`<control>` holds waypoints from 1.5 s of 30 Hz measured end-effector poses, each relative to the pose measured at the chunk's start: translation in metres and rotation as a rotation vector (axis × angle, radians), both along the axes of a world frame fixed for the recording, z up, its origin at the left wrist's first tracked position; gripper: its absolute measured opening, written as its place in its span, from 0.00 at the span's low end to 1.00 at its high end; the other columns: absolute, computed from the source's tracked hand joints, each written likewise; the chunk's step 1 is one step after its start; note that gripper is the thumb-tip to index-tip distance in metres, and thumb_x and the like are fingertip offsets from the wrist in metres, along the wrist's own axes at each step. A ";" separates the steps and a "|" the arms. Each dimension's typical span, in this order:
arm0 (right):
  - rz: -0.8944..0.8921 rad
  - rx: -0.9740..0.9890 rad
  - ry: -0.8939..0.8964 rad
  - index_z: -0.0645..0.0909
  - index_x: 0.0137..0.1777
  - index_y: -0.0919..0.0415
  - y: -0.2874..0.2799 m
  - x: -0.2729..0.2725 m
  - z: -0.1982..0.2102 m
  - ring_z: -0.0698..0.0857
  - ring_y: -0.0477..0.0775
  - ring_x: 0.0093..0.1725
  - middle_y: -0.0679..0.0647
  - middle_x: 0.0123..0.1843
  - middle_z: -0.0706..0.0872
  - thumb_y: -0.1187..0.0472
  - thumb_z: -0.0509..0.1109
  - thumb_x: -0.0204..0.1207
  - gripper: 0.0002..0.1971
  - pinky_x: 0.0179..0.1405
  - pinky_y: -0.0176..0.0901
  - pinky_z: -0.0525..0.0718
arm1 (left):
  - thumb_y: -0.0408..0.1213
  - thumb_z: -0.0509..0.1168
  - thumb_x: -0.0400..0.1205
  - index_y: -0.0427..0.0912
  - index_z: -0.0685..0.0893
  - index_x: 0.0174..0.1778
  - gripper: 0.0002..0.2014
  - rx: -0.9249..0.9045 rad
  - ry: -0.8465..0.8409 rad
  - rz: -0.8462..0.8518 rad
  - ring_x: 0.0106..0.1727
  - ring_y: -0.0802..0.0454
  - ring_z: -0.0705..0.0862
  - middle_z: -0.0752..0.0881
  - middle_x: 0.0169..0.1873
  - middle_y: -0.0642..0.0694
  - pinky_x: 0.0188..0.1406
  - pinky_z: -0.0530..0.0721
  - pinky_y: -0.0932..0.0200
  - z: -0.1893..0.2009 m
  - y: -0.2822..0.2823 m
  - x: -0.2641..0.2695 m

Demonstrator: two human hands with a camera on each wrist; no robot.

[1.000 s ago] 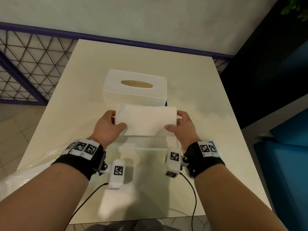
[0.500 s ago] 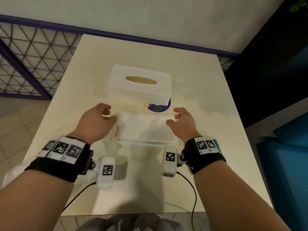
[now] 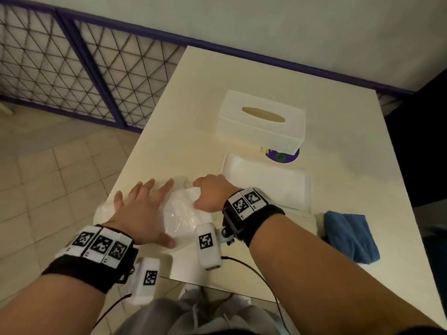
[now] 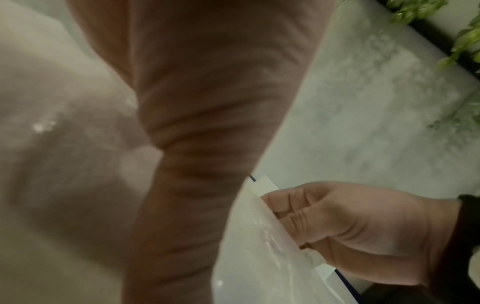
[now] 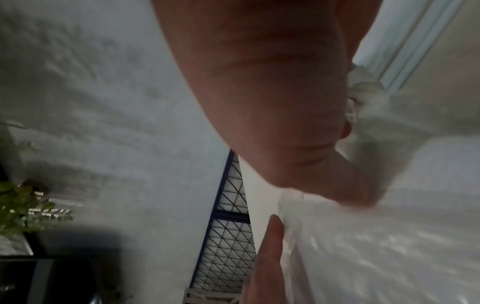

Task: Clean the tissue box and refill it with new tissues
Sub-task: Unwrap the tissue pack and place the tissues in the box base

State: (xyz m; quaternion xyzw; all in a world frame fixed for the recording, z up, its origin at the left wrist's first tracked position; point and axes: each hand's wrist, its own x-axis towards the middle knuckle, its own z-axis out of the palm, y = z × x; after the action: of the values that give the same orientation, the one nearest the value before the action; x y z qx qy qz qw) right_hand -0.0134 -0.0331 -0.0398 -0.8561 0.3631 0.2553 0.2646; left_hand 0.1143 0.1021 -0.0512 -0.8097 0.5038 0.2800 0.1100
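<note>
- Hands work at the near left corner of the pale table [image 3: 183,102], over a crinkled clear plastic wrapper [image 3: 180,213] that lies there.
- The left hand [image 3: 137,211] lies flat on the wrapper's left part with its fingers [image 3: 167,187] straight and spread, holding nothing.
- The right hand [image 3: 212,194] is at the wrapper's right edge; in the left wrist view its fingers [image 4: 293,207] are curled over that edge with the thin film running under them, so it grips the wrapper.
- The right wrist view is blurred; it shows one straight finger of the left hand [image 5: 270,242] lying against the film.
- The white woven tissue box [image 3: 261,124] stands upright further back on the table, well apart from both hands, its oval slot on top facing up.
- A clear tray holding a flat stack of white tissues [image 3: 268,182] lies between the box and the near edge, just to the right of the right wrist.
- A round purple disc with a green ring [image 3: 281,157] shows partly from under the near right corner of the box.
- A folded blue cloth [image 3: 350,235] rests near the table's right edge, beside the tray's near corner.
- Both wrists wear black bands with black-and-white square markers and small white camera housings.
- A purple-framed mesh fence [image 3: 72,68] stands beyond the table on the left, above a tiled floor.
</note>
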 end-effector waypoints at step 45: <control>-0.635 0.269 -0.367 0.71 0.76 0.55 -0.007 -0.023 0.040 0.79 0.58 0.71 0.52 0.74 0.78 0.46 0.77 0.57 0.44 0.70 0.56 0.79 | 0.70 0.78 0.51 0.63 0.24 0.78 0.75 0.013 0.061 0.185 0.85 0.40 0.41 0.39 0.85 0.46 0.76 0.44 0.22 0.003 0.008 -0.001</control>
State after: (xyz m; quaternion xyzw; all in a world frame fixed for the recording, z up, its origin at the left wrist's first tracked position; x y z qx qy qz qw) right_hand -0.0366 -0.0403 -0.0002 -0.6905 0.5199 0.0488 0.5006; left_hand 0.1131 0.1098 -0.0479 -0.8432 0.4281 0.3168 0.0736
